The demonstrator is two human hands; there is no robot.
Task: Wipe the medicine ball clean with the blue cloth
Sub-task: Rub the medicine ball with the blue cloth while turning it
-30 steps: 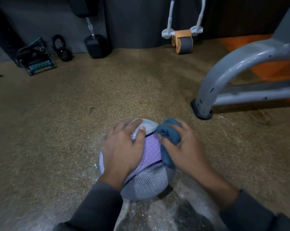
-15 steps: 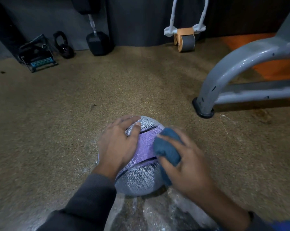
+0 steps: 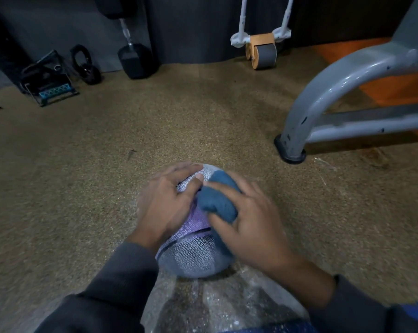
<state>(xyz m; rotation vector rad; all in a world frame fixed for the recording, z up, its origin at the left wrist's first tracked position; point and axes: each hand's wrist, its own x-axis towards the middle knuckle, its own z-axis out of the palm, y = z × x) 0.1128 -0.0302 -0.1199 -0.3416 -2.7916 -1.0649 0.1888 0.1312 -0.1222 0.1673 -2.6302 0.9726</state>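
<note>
A round medicine ball (image 3: 191, 251) with grey and purple patterned panels sits on the speckled brown rubber floor (image 3: 107, 164), low and central in view. The left hand (image 3: 166, 203) lies spread over the ball's nine o'clock side, fingers nearly straight, pressing it. The right hand (image 3: 248, 224), on the ball's two o'clock side, curls its fingers around a bunched blue cloth (image 3: 217, 200) pressed against the ball. A grey curved steel frame leg (image 3: 323, 99) stands at two o'clock.

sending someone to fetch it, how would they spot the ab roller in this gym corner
Start at the dark back wall. At its foot on the brown floor, right of the black dumbbell, stands the ab roller: the only item with an orange-and-grey wheel and white handles.
</note>
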